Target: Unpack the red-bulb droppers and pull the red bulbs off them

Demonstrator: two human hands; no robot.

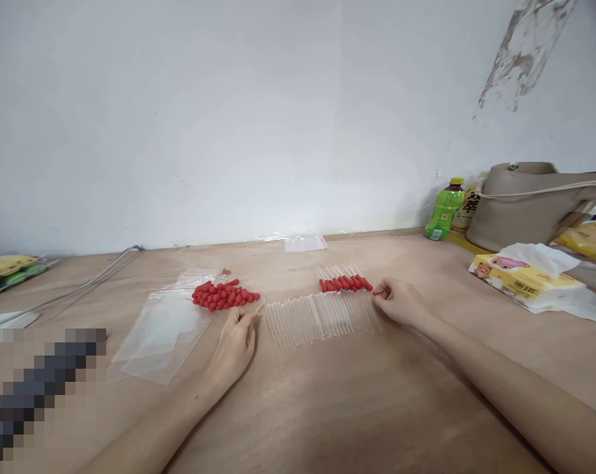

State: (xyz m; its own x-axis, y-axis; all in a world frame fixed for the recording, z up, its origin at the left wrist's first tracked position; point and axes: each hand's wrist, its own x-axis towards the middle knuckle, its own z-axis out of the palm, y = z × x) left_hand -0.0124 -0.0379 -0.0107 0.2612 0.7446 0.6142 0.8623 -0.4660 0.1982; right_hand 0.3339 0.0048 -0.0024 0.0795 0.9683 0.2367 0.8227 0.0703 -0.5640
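Note:
A loose pile of red rubber bulbs [219, 295] lies left of centre, partly on clear plastic bags. Right of it, thin clear glass tubes [308, 319] lie side by side in a row. Behind that row's right part is a line of glass droppers [345, 280] with red bulbs towards me. My left hand [237, 339] rests at the row's left end, just below the pile. Its fingers are closed; what they hold, if anything, I cannot make out. At the right end of the droppers, my right hand [399, 301] pinches a small red bulb [375, 293] between thumb and finger.
Clear plastic bags [154, 336] lie on the left, and a small clear bag [305, 243] near the wall. To the right stand a green bottle [445, 209], a grey-beige bag [512, 207] and a yellow tissue pack [529, 280]. A grey cable [91, 280] crosses the left side.

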